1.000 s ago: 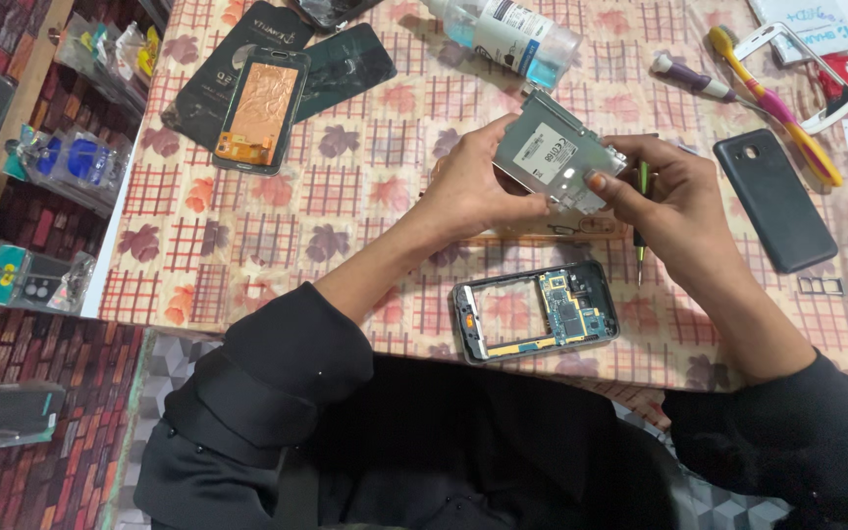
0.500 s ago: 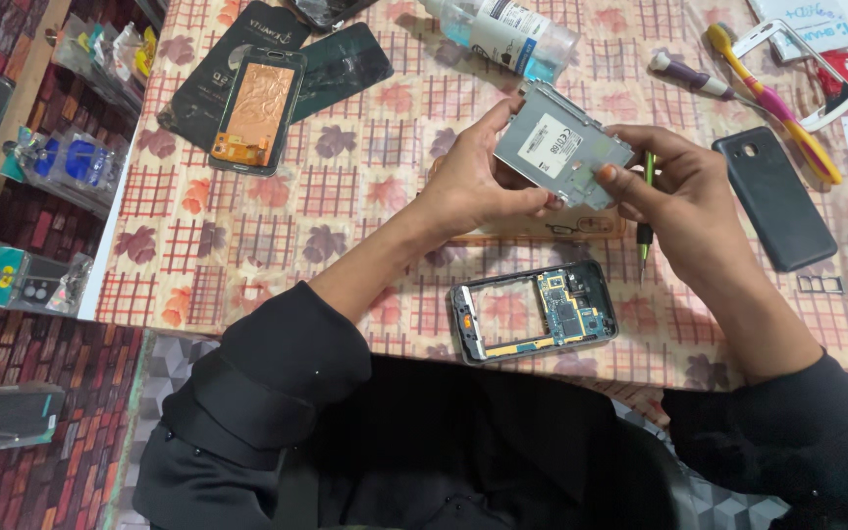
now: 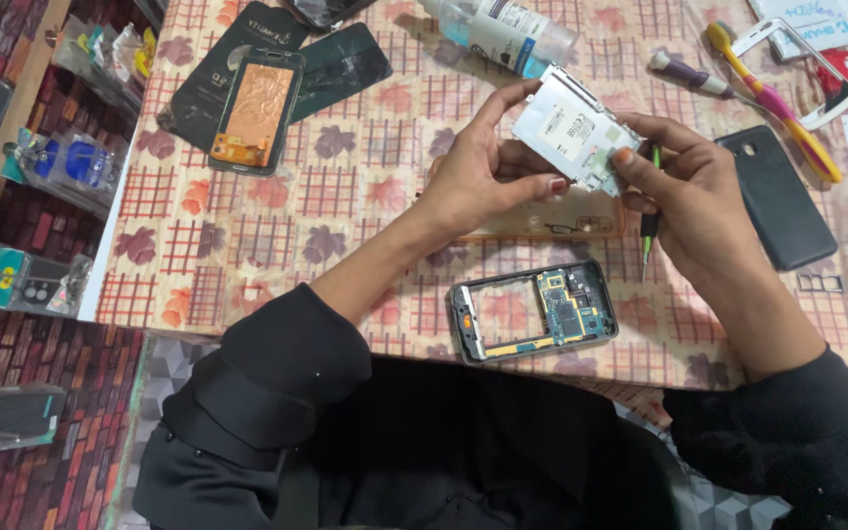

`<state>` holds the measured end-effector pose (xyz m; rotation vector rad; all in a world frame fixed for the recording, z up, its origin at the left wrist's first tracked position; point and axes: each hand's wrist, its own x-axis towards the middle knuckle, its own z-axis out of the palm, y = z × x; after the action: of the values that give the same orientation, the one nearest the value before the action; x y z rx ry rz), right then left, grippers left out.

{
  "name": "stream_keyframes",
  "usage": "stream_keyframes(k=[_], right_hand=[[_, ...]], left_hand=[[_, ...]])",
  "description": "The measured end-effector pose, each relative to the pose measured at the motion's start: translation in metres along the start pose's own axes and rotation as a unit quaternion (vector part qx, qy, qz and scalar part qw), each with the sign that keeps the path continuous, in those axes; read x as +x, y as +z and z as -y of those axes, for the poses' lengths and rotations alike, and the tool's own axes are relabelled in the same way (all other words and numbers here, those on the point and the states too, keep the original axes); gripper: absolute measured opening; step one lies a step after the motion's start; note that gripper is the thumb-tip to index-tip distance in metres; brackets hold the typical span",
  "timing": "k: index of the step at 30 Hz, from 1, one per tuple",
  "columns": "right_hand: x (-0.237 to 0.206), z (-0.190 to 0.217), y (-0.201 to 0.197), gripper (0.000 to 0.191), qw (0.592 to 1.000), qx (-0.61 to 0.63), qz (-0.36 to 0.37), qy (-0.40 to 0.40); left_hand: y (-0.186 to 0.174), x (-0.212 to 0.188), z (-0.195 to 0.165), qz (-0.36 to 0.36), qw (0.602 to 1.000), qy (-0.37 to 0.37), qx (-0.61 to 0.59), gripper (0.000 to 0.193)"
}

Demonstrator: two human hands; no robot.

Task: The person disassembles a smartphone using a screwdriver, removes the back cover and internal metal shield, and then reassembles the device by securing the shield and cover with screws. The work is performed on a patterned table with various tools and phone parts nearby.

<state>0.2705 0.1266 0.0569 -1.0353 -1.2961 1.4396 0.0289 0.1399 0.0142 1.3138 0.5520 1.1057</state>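
Both hands hold a silver phone frame (image 3: 569, 130) with a white label above the desk (image 3: 247, 236): the left hand (image 3: 473, 177) pinches its near-left edge, the right hand (image 3: 694, 201) grips its right edge together with a green-handled screwdriver (image 3: 648, 221). Below lies an opened phone body (image 3: 532, 312); a black back cover (image 3: 775, 196) is to the right, and a white bottle (image 3: 503, 29) with a label lies at the top.

Both forearms raised over the table edge, black sleeves pushed back toward the elbows. Left hand (image 3: 473, 177) cupped palm-in, thumb and fingertips pinching inward, index finger stretched up. Right hand (image 3: 694, 201) opposite and close, fingers curled, thumb pressed forward toward the left.
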Motion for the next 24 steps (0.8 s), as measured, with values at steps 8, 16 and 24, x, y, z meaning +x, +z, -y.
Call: stream_keyframes(k=[8,16,24], right_hand=[[0.003,-0.005,0.004,0.036,0.998,0.029,0.018,0.043],[0.003,-0.006,0.006,0.038,0.998,0.015,0.007,0.060],[0.000,-0.003,0.009,0.038,0.999,0.007,0.015,0.039]], left_hand=[[0.007,-0.004,-0.004,-0.026,0.997,0.011,0.071,0.099],[0.006,-0.004,0.004,-0.034,0.996,0.019,0.075,0.098],[0.003,-0.002,0.009,-0.021,0.998,0.023,0.050,0.096]])
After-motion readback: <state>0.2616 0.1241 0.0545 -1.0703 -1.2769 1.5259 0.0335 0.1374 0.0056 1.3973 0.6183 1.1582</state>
